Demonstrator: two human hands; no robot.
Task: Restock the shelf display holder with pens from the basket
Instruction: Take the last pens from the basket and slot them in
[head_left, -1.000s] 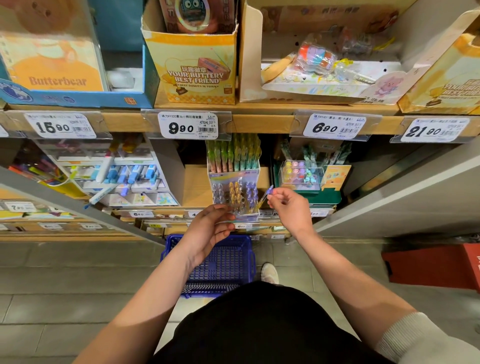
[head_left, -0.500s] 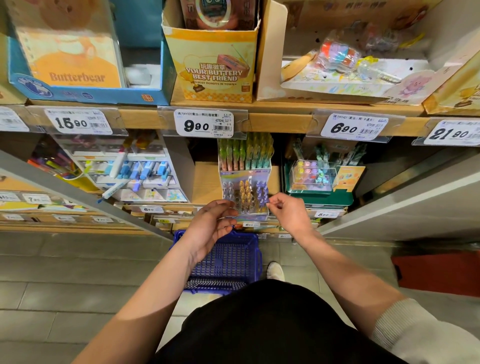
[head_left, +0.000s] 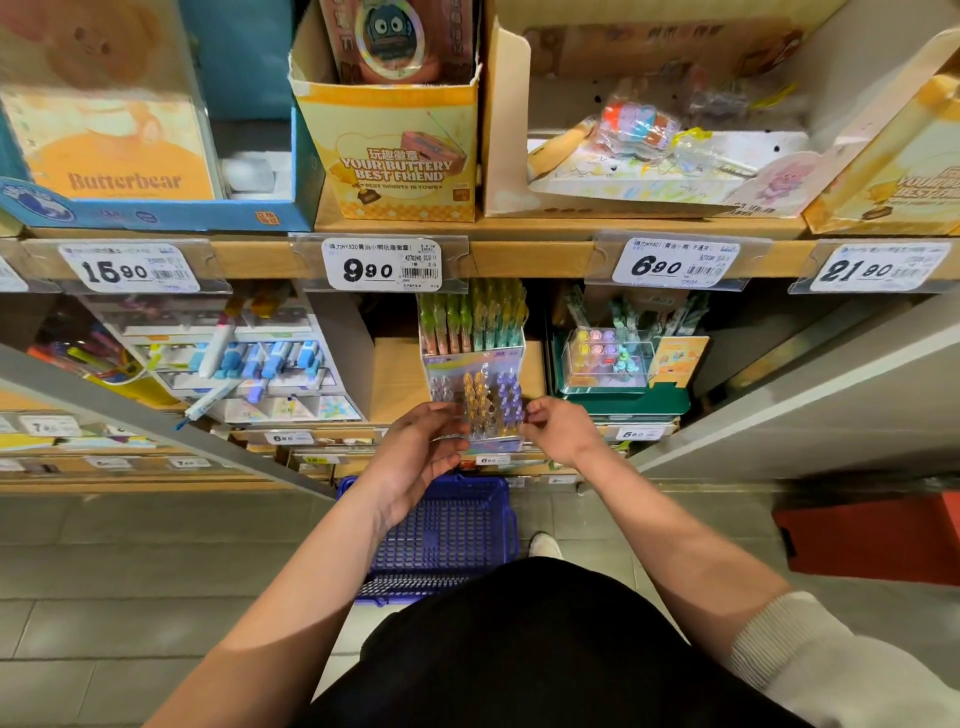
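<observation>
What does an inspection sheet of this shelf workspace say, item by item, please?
Surface: wooden shelf, the holder stands on it.
Job's things: pen display holder with yellow and purple pens; blue basket on the floor.
Clutter: stationery display on the left, green display box on the right.
Hands: left hand cupped beside the holder, contents unclear; right hand pinches a purple pen at the holder's right edge.
Cables: nothing seen.
Surroundings: tiled floor, red box.
</observation>
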